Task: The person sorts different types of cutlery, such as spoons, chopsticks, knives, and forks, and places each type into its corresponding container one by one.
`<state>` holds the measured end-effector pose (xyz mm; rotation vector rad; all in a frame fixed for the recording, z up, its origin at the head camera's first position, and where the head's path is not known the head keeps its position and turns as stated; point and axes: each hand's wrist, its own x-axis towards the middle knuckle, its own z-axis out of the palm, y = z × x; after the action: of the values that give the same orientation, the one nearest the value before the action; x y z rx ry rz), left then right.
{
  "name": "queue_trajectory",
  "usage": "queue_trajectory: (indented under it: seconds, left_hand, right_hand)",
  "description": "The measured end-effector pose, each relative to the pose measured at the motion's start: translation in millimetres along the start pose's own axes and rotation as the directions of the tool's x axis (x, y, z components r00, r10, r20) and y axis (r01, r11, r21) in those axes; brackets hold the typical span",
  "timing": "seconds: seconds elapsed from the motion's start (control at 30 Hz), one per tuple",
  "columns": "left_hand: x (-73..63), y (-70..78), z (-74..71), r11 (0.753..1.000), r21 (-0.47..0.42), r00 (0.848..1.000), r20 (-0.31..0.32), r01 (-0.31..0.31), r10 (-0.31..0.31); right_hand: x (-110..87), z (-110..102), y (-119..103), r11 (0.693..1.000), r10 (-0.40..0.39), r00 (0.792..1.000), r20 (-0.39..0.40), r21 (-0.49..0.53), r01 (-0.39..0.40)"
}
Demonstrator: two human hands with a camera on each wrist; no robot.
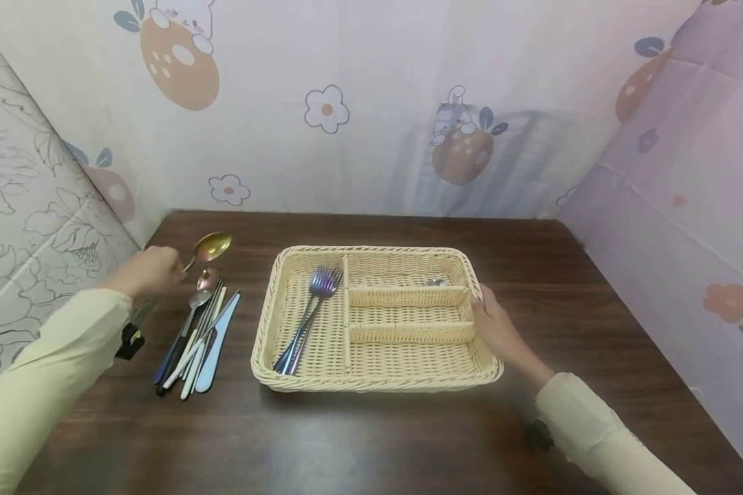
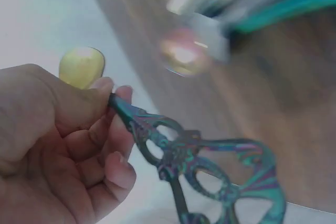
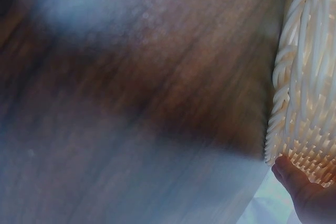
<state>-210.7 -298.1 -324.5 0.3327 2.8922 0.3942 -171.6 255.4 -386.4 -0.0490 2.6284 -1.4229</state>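
Note:
My left hand pinches a spoon with a gold bowl, raised at the left of the table. The left wrist view shows the ornate, openwork blue-green and purple handle of this spoon beyond the thumb and fingers. At the right end of a cream woven basket, my right hand grips the rim. Iridescent forks lie in the basket's long left compartment. A small shiny metal piece shows in the back right compartment, mostly hidden by a divider.
Just below the left hand lies a pile of mixed cutlery, with a pale blue knife, white handles and another spoon. The brown wooden table meets a patterned curtain at the back and sides.

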Motion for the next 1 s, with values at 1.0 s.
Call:
queue_trajectory:
  seconds: [1.0]
  left_hand:
    - [129.6, 262.5, 28.3, 0.929, 0.215, 0.953, 0.062, -0.302, 0.296]
  right_hand:
    - [2.8, -0.7, 0.4, 0.999, 0.0, 1.0, 0.004, -0.033, 0.0]
